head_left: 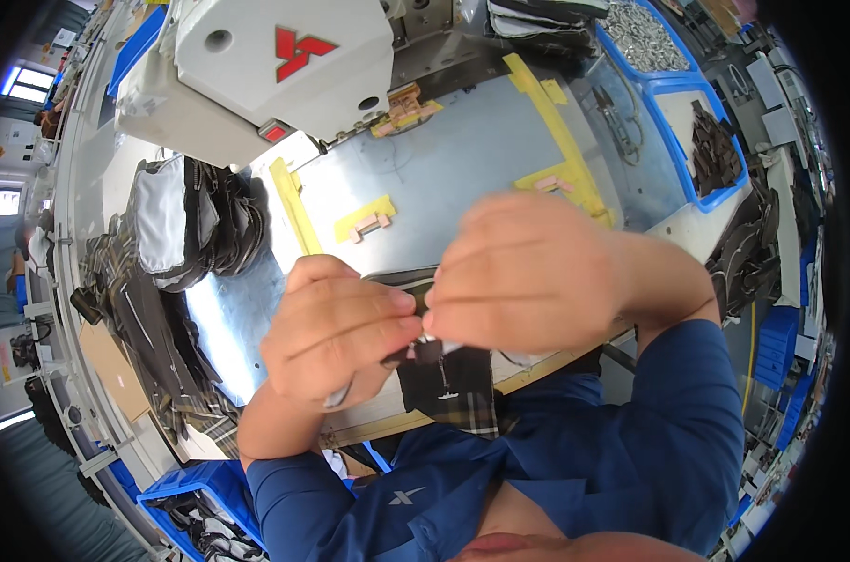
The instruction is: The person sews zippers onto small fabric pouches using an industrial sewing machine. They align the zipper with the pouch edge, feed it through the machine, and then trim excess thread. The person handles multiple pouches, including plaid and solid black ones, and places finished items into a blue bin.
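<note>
My left hand (pixel 336 328) and my right hand (pixel 528 276) meet at the table's near edge, fingertips almost touching. Both are closed in a pinch. Between them sits a small dark tab (pixel 429 352) with a whitish bit above it, partly covered by my fingers. Just below, a dark fabric piece (pixel 448 386) with a plaid border hangs over the edge toward my lap. The left fingers are on the tab; what the right fingertips grip is hidden. A thin greyish object (pixel 339 393) shows under my left palm, too little of it to name.
A white sewing machine (pixel 256 66) stands ahead over a metal plate (pixel 425 187) with yellow tape (pixel 556 112). Stacked dark pouches (pixel 168 220) and plaid fabric (pixel 153 318) lie left. Blue trays hold metal rings (pixel 640 37) and dark strips (pixel 710 150) at right. A blue bin (pixel 200 506) stands below left.
</note>
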`<action>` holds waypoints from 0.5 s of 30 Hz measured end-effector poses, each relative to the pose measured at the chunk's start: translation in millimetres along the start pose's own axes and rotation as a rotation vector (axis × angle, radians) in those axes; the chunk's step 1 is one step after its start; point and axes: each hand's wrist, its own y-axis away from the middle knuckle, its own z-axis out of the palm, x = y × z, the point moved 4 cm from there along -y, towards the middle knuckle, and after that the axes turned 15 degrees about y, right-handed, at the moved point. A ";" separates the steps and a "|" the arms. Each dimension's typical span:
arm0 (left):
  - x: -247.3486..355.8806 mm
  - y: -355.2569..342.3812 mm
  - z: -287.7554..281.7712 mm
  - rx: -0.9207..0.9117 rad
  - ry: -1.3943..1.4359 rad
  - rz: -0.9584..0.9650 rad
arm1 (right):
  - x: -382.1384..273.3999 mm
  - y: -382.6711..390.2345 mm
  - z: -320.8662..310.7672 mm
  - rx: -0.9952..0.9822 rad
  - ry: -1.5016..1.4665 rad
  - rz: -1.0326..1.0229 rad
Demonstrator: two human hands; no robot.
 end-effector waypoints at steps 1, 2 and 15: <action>-4.9 0.4 0.6 0.046 0.059 -0.067 | 3.4 0.9 1.9 -0.030 -0.015 0.051; -12.0 3.2 3.0 0.092 0.119 -0.134 | 6.2 2.3 3.8 -0.097 -0.035 0.141; -99.6 -12.9 44.2 -0.195 -0.505 -0.711 | 155.2 68.3 59.1 -0.478 0.239 0.863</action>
